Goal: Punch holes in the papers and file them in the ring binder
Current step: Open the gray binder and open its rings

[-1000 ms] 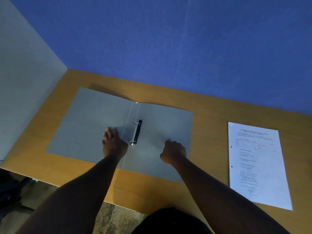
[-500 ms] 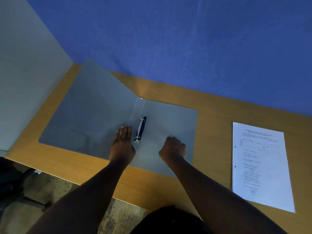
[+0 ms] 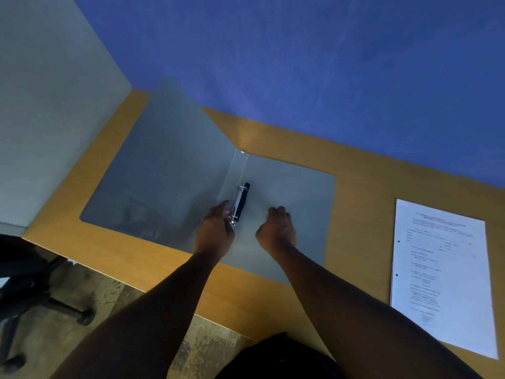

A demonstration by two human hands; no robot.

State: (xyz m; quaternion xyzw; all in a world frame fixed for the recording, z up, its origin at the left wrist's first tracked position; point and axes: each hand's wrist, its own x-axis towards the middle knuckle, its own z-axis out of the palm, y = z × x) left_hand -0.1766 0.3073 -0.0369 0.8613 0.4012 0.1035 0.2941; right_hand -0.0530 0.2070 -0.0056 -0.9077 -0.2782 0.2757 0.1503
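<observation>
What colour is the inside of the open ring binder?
Grey, on both covers of the ring binder; the head view shows it clearly.

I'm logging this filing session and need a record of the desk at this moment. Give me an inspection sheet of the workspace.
Surface: wooden desk, set in a corner.
Job's things: grey ring binder lies open, its left cover raised off the desk; ring mechanism sits beside the spine; whether its rings are open or closed cannot be told. Printed papers lie flat to the right, apart from the binder, with two punched holes at the left edge.
Clutter: nothing seen; no hole punch in view.
Grippers: left hand touches the near end of the ring mechanism; right hand, curled, presses the right cover.
Cables: nothing seen.
Surroundings: blue partition behind, grey panel left, office chair base on the floor.
</observation>
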